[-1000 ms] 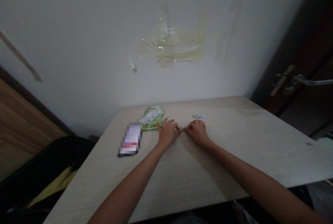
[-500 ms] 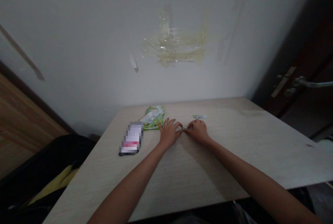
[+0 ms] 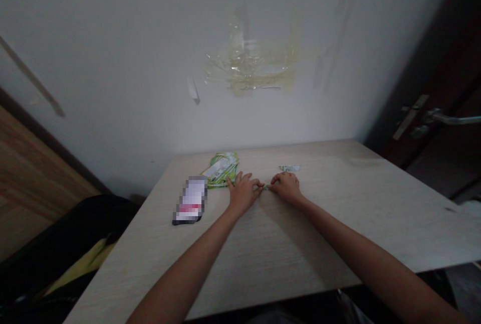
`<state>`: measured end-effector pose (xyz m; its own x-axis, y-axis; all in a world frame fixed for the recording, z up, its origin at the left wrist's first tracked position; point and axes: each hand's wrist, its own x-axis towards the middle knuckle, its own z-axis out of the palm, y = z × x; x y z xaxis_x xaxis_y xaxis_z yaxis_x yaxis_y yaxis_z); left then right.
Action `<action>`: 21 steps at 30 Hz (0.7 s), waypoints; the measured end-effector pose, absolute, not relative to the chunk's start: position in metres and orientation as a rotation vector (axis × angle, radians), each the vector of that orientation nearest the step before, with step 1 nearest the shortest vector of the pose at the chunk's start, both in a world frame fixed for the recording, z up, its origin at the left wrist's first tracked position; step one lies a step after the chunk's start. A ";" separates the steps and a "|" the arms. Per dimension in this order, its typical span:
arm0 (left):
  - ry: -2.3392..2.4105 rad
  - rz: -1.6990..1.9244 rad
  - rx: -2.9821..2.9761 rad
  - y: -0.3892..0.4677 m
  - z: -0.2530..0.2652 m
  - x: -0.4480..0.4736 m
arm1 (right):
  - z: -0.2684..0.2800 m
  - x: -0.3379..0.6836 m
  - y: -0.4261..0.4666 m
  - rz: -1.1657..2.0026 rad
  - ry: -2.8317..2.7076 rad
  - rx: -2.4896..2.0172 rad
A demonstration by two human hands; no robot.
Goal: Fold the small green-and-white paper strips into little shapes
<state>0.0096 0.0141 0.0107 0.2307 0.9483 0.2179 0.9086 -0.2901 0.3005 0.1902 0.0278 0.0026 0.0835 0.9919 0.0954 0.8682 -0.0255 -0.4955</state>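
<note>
Between my two hands, low over the table (image 3: 225,259), is a small green-and-white strip (image 3: 265,187), perhaps folded paper or wrapper; its exact kind is too small to tell. My left hand (image 3: 244,192) pinches its left end with thumb and forefinger while the other fingers spread outward. At the right end, the fingers of my right hand (image 3: 287,186) are closed on it. A flat green-and-white printed packet (image 3: 222,167) lies beyond my left hand, whose fingers reach close to its edge. Just behind my right hand rests another narrow green-and-white piece (image 3: 289,168).
A phone with a blurred screen (image 3: 191,200) lies left of my left hand. Tape (image 3: 259,65) clings to the wall behind the table. A black bag (image 3: 75,233) with something yellow stands at the left, and a dark door with a handle (image 3: 454,119) is at the right.
The fingertips have parted slightly, and more of the green-and-white strip shows between them. The packet, phone and other piece lie where they were.
</note>
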 end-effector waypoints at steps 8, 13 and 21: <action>1.799 0.551 2.363 0.014 0.009 0.009 | 0.007 0.197 0.032 0.438 -1.855 -1.951; 1.800 0.565 2.377 0.012 0.007 0.010 | 0.009 0.198 0.031 0.442 -1.903 -1.929; 1.782 0.612 2.360 0.012 0.005 0.014 | 0.003 0.200 0.026 0.388 -1.953 -1.856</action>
